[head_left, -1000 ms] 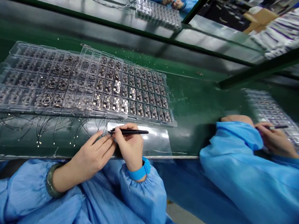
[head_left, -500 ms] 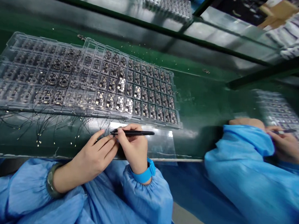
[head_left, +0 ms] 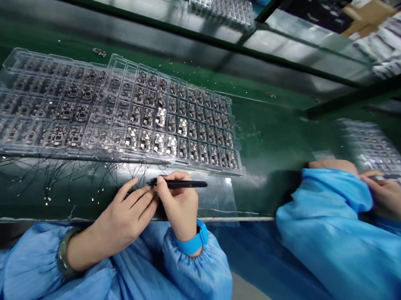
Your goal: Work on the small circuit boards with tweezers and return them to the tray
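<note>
My right hand (head_left: 180, 201) is closed round slim black tweezers (head_left: 186, 184), held nearly level with the tip pointing left. That tip meets the fingertips of my left hand (head_left: 123, 220), which is bent with its middle fingers together and the index finger lifted apart. A small dark piece shows at the fingertips; its kind is hidden. Under both hands lies a clear sheet (head_left: 218, 196) at the bench edge. Just beyond them, a clear plastic tray (head_left: 238, 170) holds small circuit boards (head_left: 171, 146) in rows of pockets.
Thin black wires (head_left: 65, 171) with tiny connectors are spread left of my hands. Another board-filled tray (head_left: 3, 149) adjoins on the left. To the right, a co-worker's blue sleeve (head_left: 332, 217) and hand (head_left: 388, 195) are beside a further tray (head_left: 374, 138). A green rail (head_left: 207, 37) crosses behind.
The view has shifted slightly, so the bench and trays sit a little lower in it. My hands stay together at the tweezers' tip with almost the same grip.
</note>
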A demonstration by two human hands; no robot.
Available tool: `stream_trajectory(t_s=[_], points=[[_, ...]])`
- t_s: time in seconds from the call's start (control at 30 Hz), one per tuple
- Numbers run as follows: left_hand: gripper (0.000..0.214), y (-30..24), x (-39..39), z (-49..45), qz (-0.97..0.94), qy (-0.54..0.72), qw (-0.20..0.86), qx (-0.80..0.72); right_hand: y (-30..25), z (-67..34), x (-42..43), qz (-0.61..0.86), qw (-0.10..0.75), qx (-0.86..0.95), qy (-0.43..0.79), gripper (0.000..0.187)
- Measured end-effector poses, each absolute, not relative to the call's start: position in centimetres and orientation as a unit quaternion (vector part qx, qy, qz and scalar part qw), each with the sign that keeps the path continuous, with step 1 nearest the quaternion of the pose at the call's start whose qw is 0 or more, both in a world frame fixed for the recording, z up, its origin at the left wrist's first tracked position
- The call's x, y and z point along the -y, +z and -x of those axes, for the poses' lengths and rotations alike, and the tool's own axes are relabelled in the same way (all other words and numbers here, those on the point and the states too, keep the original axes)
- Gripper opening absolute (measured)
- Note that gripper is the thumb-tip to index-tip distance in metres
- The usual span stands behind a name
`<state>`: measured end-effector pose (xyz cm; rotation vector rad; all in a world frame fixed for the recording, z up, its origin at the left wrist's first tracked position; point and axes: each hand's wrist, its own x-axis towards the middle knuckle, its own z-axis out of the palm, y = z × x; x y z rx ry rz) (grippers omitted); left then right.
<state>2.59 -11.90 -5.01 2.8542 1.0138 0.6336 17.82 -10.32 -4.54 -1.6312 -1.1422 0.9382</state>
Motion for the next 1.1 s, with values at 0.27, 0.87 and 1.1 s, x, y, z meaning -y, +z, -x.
stream_trajectory(t_s=[0.27,0.87,1.1], points=[[0.033,-5.05,11.8,-2.83,-0.92,0.212,0.022,-0.33,-4.65,-17.74,10.25,0.659,0.459,0.47,0.367,0.018],[0.032,-4.92,11.81,-2.65,-0.917,0.214,0.023,-0.336,-4.75,-17.74,10.07,0.634,0.499,0.425,0.41,0.021],[0.033,-4.83,11.84,-2.69,-0.917,0.212,0.025,-0.337,-4.4,-17.67,9.94,0.635,0.474,0.45,0.412,0.021]])
